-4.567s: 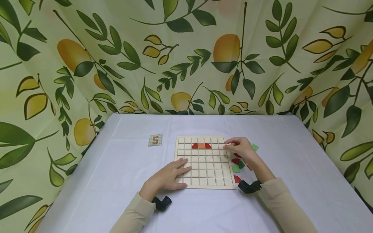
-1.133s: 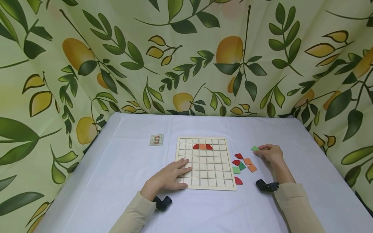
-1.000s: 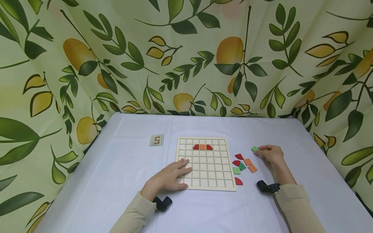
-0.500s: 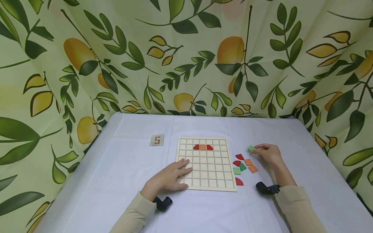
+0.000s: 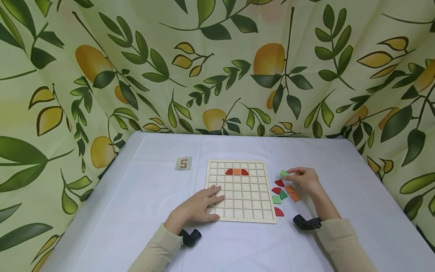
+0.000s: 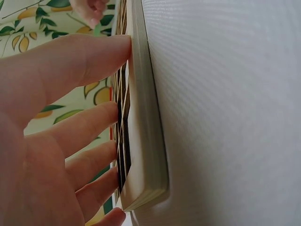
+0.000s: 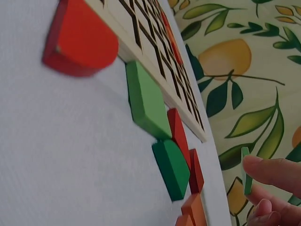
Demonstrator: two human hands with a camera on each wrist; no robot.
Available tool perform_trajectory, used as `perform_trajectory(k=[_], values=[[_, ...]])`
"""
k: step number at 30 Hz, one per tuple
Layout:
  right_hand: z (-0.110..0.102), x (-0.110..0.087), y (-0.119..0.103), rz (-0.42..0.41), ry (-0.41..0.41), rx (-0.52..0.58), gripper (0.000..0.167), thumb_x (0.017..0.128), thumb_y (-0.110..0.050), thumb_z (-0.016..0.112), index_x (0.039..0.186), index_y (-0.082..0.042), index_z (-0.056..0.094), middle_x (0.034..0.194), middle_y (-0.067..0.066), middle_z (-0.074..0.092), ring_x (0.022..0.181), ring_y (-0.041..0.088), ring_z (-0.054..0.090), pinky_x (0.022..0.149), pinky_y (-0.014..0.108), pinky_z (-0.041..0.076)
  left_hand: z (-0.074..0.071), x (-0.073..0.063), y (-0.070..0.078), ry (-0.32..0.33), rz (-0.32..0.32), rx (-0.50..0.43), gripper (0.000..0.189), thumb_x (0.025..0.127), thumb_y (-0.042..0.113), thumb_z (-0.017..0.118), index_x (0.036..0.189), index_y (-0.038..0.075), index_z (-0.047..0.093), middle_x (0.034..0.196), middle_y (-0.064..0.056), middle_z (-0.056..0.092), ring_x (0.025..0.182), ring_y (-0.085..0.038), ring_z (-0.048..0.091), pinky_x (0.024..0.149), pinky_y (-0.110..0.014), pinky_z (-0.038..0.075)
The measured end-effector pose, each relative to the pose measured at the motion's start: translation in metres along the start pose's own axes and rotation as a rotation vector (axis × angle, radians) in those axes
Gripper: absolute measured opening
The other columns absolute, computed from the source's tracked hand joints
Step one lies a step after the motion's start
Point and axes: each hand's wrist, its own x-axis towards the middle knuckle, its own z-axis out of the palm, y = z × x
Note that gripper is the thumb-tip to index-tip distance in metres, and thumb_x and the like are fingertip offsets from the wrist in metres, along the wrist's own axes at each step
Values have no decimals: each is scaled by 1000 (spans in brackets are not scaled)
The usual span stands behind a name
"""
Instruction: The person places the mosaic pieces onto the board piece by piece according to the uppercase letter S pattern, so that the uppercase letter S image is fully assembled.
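My right hand (image 5: 304, 180) pinches a light green square tile (image 5: 284, 173) between thumb and fingers, raised off the cloth just right of the board. In the right wrist view the same tile (image 7: 246, 170) appears edge-on at the fingertips. A wooden grid board (image 5: 245, 192) lies flat in the middle. My left hand (image 5: 198, 206) rests on its lower left corner with fingers spread and straight. The left wrist view has the fingertips (image 6: 109, 113) touching the board's face and rim. In an upper row of the board, an orange square (image 5: 236, 172) sits between two red quarter-round tiles (image 5: 244, 172).
Right of the board lie loose tiles: red quarter-rounds (image 5: 279, 212), orange squares (image 5: 295, 197), a dark green piece (image 5: 283, 194) and a light green square (image 5: 276, 199). A small pattern card (image 5: 183, 163) lies left of the board on the white cloth (image 5: 153, 189). A patterned curtain stands behind.
My right hand went from the board's right edge to the far light green square, took it, and has carried it left toward the board. My left hand has stayed in place.
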Motion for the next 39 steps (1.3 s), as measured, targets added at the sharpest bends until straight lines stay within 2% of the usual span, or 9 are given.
perform_trajectory(k=[4,16,25,32,39], values=[[4,-3,-4,-11,-10,10,46,83,-24,74,117,4,62,76,3,44,89,20,40,58,24,37,0,0,-1,1,5,0,64,85,37,67,143,20,48,160,-6,32,151,-28,25,122,-48,27],[14,-8,-15,-25,-73,28,45,82,-24,75,118,0,62,74,1,44,76,17,43,54,23,37,0,0,0,-1,11,10,64,85,37,67,143,19,48,159,-6,32,151,-28,25,122,-48,28],[26,-13,-20,-84,-100,15,42,83,-23,75,116,2,65,67,-1,44,63,15,43,48,23,34,-1,0,2,-5,4,9,63,85,37,67,143,19,48,159,-7,32,151,-28,25,122,-49,27],[35,-15,-24,-112,-113,29,42,80,-20,77,114,2,65,68,-1,43,66,14,42,49,23,34,-1,0,1,0,3,21,63,85,38,67,143,20,48,159,-6,32,151,-28,26,121,-49,28],[44,-16,-28,-144,-130,37,39,80,-17,76,112,3,67,66,-2,43,62,12,42,49,21,32,0,0,0,2,6,23,63,85,38,66,143,20,48,159,-5,33,151,-27,26,121,-48,29]])
